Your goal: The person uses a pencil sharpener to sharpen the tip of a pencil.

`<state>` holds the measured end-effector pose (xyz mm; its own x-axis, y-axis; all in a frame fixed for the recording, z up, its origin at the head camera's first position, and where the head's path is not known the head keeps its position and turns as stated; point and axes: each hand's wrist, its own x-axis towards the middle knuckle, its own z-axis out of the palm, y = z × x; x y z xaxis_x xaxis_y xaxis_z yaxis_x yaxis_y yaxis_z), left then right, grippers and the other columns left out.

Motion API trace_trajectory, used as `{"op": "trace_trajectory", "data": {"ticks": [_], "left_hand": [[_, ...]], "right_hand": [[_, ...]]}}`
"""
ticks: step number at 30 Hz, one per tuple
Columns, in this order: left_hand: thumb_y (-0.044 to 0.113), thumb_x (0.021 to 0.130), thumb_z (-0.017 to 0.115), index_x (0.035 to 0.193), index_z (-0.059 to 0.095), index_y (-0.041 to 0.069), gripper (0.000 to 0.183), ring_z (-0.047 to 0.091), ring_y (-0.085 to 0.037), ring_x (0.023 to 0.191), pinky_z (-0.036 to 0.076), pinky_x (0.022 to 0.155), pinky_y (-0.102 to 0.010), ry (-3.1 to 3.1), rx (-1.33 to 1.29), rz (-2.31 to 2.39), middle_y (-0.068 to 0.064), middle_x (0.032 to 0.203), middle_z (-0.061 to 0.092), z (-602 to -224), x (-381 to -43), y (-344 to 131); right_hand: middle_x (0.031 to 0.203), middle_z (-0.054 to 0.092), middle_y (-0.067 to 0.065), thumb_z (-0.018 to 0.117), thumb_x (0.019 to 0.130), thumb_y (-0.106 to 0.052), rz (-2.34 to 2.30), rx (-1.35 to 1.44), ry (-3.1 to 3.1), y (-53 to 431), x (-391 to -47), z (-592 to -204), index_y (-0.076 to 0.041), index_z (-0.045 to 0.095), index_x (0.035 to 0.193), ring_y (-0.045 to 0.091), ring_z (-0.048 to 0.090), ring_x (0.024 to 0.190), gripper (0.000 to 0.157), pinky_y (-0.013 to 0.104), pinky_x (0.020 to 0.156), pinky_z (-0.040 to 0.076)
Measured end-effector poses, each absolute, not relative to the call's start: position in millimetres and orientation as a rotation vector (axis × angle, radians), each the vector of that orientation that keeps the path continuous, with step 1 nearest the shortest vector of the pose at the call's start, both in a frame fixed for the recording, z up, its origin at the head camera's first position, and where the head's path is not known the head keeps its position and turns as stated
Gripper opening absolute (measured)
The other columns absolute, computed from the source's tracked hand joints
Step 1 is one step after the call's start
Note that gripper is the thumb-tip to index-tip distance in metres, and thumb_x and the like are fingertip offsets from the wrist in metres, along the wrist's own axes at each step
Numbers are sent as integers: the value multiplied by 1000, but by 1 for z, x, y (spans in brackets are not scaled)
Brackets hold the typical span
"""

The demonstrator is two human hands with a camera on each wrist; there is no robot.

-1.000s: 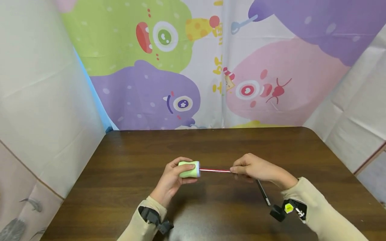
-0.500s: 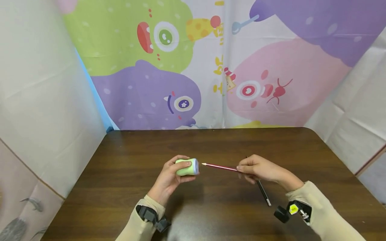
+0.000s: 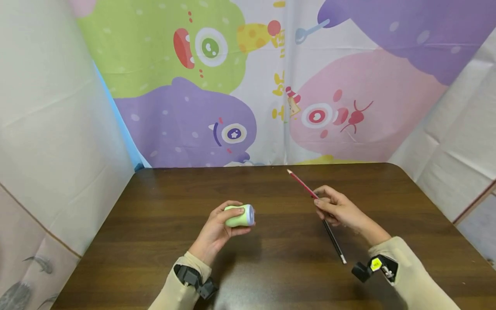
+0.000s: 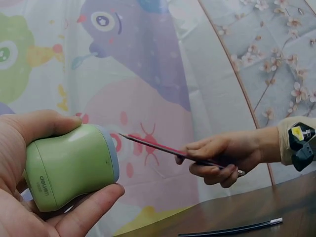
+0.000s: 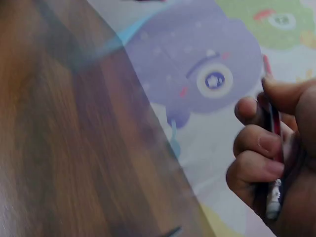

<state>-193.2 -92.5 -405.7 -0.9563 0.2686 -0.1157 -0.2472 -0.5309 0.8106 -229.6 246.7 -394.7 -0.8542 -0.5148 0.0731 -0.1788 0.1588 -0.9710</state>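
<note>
A green pencil sharpener (image 3: 238, 221) with a pale blue end is gripped by my left hand (image 3: 211, 234), thumb on top and fingers beneath. Its blue end faces right; the left wrist view shows lettering on the green body (image 4: 74, 165). My right hand (image 3: 345, 214) holds a red pencil (image 3: 302, 183), its sharpened tip pointing up and to the left, apart from the sharpener. In the right wrist view, fingers curl around that pencil near its white-ended rear (image 5: 274, 197). Below the right hand a black pencil (image 3: 334, 241) with a white end lies on the table, partly hidden by the hand.
The brown wooden table (image 3: 174, 193) spreads under both hands. A cartoon-printed curtain (image 3: 267, 142) hangs behind its far edge, with pale cloth (image 3: 58, 107) along the left side. Each wrist carries a black camera mount (image 3: 192, 277).
The red pencil has come out of the sharpener. My right hand has drawn it away to the right, then swung its tip upward toward the far edge. The left hand has hardly moved.
</note>
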Motion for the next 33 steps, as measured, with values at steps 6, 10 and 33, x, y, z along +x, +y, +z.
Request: {"op": "trace_trajectory", "data": {"ticks": [6, 10, 33], "left_hand": [[-1, 87, 56, 89, 66, 14, 18, 71, -34, 74, 62, 62, -36, 1347, 30, 2511, -16, 100, 62, -407, -195, -92], [-1, 87, 56, 89, 66, 13, 18, 71, -32, 75, 62, 63, -36, 1358, 39, 2493, -16, 98, 61, -408, -196, -92], [-1, 87, 56, 90, 65, 13, 17, 71, -33, 75, 62, 63, -36, 1332, 44, 2495, -16, 99, 63, -413, -197, -91]], "right_hand": [[70, 57, 0, 60, 100, -16, -1960, -311, 2373, 264, -242, -406, -14, 62, 103, 8, 46, 51, 4, 21, 40, 39], [72, 63, -3, 71, 93, -22, -1872, 25, 2561, 278, -254, -409, -1, 70, 109, 10, 53, 56, 26, 24, 43, 43], [91, 71, 25, 80, 81, -20, -869, 39, 3113, 303, -276, -452, 12, 72, 95, 47, 63, 88, 36, 53, 74, 54]]}}
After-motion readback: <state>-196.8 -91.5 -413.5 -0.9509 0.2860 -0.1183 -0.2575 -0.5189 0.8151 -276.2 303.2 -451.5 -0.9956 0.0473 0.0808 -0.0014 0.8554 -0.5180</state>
